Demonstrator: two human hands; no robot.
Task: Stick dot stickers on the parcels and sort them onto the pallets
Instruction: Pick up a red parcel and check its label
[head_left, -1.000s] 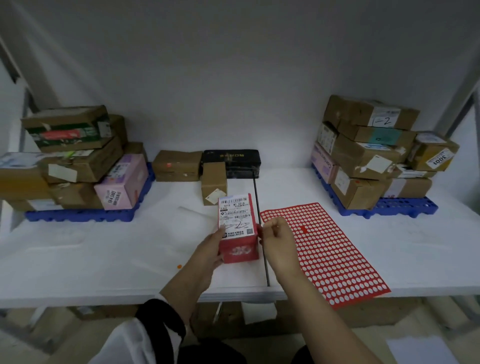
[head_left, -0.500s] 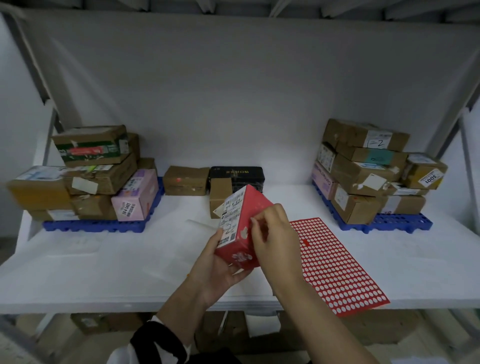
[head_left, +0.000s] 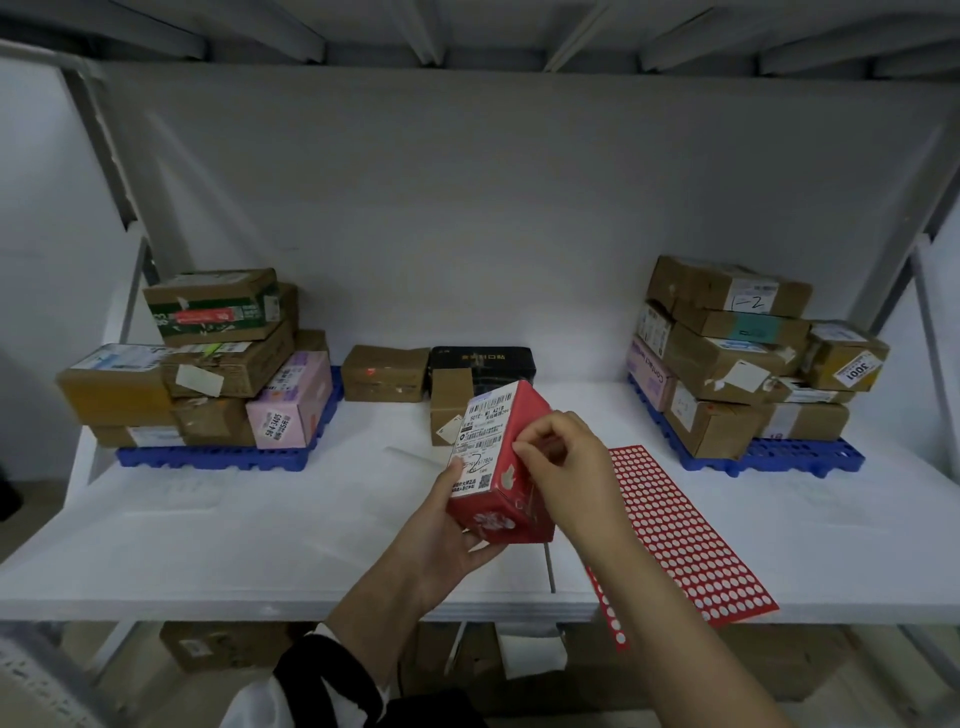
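A small red parcel (head_left: 511, 486) with a white shipping label hangs tilted above the white table's front middle. My left hand (head_left: 447, 540) grips it from below and the left. My right hand (head_left: 566, 470) rests on its right face, thumb and forefinger pinched against the red side; a sticker under the fingertips cannot be made out. The red dot sticker sheet (head_left: 675, 530) lies flat on the table just right of my right hand, overhanging the front edge. A blue pallet (head_left: 218, 457) at the left and another blue pallet (head_left: 779, 457) at the right each carry stacked parcels.
Three loose parcels stand at the back middle: a brown box (head_left: 384, 374), a black box (head_left: 483, 364) and a small upright brown box (head_left: 448, 410). The white table (head_left: 260, 545) has a centre seam. More boxes sit on the floor beneath.
The red parcel was lifted off the table and tilted to the left. My right hand moved from its edge onto its right face. The camera tipped upward.
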